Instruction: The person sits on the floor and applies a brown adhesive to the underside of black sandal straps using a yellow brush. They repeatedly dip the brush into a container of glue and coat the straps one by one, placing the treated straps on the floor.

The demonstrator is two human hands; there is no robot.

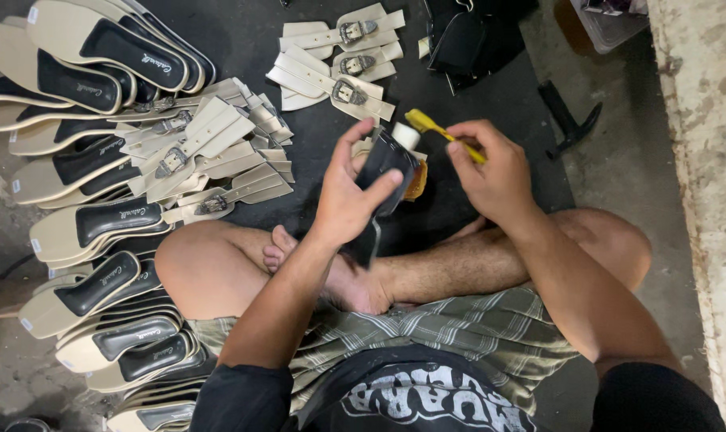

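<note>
Progress looks partial, by my reading: your left hand (349, 196) is closed around one black strap piece (381, 172), thumb pressed across its face and fingers curled behind it, while your right hand (491, 172) pinches a yellow brush (431, 128) between thumb and fingertips, its head lying just above the top edge of the piece. So the piece sits fully in the left hand, held up over your crossed legs, and the brush tip is touching it or just beside it; I cannot tell which. A small orange pot (416, 182) shows behind the piece, mostly hidden by it. As for what lies around you, a heap of cream buckle straps (207, 152) rests on the floor to your left, near your knee, and a smaller cluster of cream straps (339, 60) lies further ahead, well apart from both hands. Rows of cream soles (99, 232) with black insoles are stacked along the left edge, overlapping each other. A pile of black pieces (467, 36) sits ahead on the right, and a dark hammer (569, 120) lies on the floor beyond your right hand. Judging by those piles, only this one piece is in work and many more wait; which of the stacked items are already treated I cannot tell.
</note>
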